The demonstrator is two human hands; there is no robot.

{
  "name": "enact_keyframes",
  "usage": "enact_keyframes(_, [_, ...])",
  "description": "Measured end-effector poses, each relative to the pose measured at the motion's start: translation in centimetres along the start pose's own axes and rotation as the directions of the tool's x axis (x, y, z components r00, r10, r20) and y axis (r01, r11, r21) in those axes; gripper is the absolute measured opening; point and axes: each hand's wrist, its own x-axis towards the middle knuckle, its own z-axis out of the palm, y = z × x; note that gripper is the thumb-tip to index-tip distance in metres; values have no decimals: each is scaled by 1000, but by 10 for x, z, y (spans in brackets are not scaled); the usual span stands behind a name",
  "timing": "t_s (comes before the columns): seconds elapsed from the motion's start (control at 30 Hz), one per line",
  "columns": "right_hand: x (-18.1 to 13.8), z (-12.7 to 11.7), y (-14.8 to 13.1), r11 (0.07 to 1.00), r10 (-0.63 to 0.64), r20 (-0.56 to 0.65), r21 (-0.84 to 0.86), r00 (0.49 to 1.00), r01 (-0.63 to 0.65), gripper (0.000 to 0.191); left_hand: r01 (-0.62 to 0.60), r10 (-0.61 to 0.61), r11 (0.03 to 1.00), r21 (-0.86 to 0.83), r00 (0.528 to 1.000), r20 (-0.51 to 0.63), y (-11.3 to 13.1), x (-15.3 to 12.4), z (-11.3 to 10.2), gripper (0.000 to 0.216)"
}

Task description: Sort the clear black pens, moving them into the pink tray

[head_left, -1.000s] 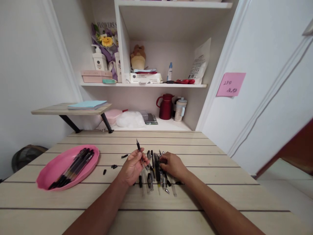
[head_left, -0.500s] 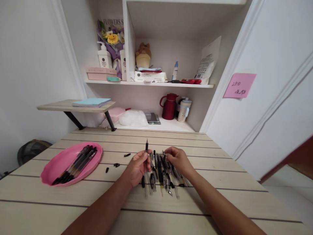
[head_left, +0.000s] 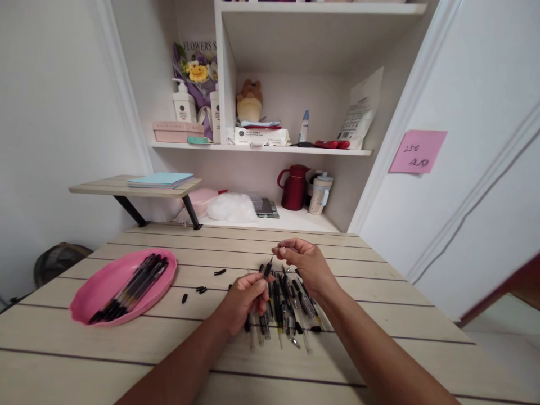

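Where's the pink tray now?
Head view, left: the pink tray is on the table, left of the loose black caps, in front of the raised shelf.

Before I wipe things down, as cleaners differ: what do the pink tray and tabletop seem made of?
Pink tray: probably plastic, satin-smooth; even colour, wavy one-piece rim.
Tabletop: wood or wood-look laminate, fairly matte; pale boards between dark lines fit either.

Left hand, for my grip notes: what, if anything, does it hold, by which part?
The left hand holds a pen behind its dark front end.
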Motion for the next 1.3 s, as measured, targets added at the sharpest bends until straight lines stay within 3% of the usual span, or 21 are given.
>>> enact_keyframes(0.5, [-7,5,3,998,-60,72,-10,996,61,16,24,-25,999,36,999,20,-2,0,-2,24])
enact_keyframes(0.67, [1,-3,11,995,-77,-26,-57,997,76,21,21,-20,998,-65,1000,19,-1,1,-3,25])
enact_keyframes(0.9, [7,-9,31,982,-8,21,-191,1000,12,14,-31,20,969,-246,999,-47,5,4,-6,24])
enact_keyframes(1.07, [4,-7,18,995,16,-74,-94,997,-23,17,19,-23,994,-112,999,-37,4,2,-7,23])
enact_keyframes(1.3, [-1,-2,8,1000,-11,-25,-6,1000,11,19,60,-60,998,2,998,-9,1,-1,-3,23])
